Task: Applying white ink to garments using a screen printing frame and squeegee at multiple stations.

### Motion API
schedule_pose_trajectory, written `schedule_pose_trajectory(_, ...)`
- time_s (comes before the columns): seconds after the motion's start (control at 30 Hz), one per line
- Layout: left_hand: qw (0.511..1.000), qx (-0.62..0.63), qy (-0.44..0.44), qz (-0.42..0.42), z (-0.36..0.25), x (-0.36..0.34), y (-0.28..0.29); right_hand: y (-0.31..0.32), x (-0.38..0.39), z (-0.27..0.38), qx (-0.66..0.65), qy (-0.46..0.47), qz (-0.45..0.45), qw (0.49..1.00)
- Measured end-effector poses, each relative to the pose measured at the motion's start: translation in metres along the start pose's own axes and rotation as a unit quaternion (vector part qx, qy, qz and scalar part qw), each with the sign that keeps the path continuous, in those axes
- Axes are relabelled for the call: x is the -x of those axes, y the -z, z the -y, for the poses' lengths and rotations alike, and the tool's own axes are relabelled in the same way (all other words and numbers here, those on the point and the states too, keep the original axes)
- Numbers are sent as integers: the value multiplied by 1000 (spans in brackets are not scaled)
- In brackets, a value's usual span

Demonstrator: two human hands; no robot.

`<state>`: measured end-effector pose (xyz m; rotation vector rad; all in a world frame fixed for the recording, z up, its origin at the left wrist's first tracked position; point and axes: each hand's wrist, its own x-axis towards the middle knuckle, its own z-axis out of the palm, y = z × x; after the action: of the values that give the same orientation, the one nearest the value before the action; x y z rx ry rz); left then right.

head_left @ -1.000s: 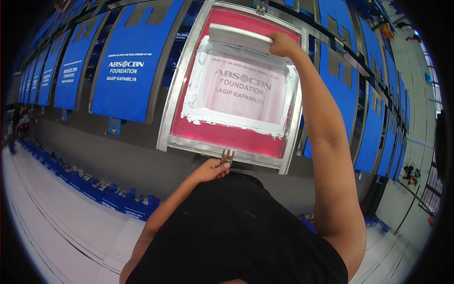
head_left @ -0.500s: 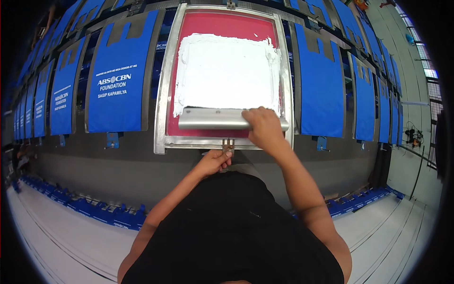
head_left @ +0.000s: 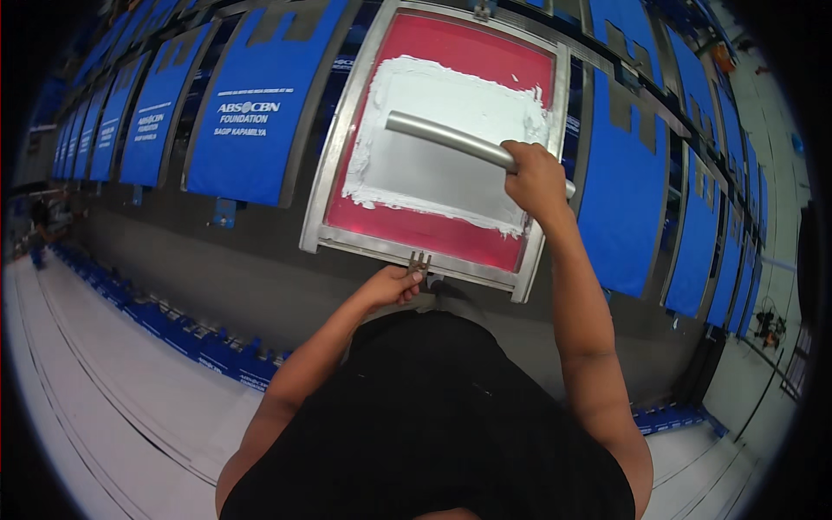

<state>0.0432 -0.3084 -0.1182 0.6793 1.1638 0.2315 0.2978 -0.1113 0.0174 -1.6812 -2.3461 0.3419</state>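
A silkscreen frame [head_left: 347, 134] with metal sides and a red mesh [head_left: 416, 227] lies in front of me. White ink [head_left: 520, 102] is smeared over its middle, thick along the borders and thinner inside. My right hand [head_left: 539, 184] is closed round the right part of a long metal squeegee [head_left: 451, 139], which slants across the inked area above the mesh. At the near edge of the frame, my left hand [head_left: 394, 286] pinches a small pronged metal clamp [head_left: 419, 263]. The squeegee's lower edge is hard to make out.
Blue printed bags [head_left: 251, 113] lie flat on grey boards in rows left of the frame. Plain-faced blue bags [head_left: 624, 191] lie to its right. More blue bags [head_left: 199, 347] hang in a low row behind me, beside a pale floor [head_left: 113, 390].
My right hand has carried the squeegee away from the near edge, to the far half of the ink. The ink in the middle looks thinner. My view has tilted; the left hand stays at the clamp.
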Motion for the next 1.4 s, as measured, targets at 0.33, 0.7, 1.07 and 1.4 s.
schedule_pose_trajectory(0.33, 957, -277, -74, 39, -20, 4, 27, -52, -77, -14, 62, 25, -38, 997)
schedule_pose_trajectory(0.7, 501, -612, -449, -415, -292, -60, 118, -44, -118, -41, 156, -34, -42, 986)
schedule_pose_trajectory(1.07, 686, -606, -322, -242, -175, 8, 94, -27, 55, -12, 14, -27, 83, 996)
schedule_pose_trajectory(1.4, 710, -561, -351, -239, -123, 29, 78, -29, 84, 15, -12, -103, 171, 980)
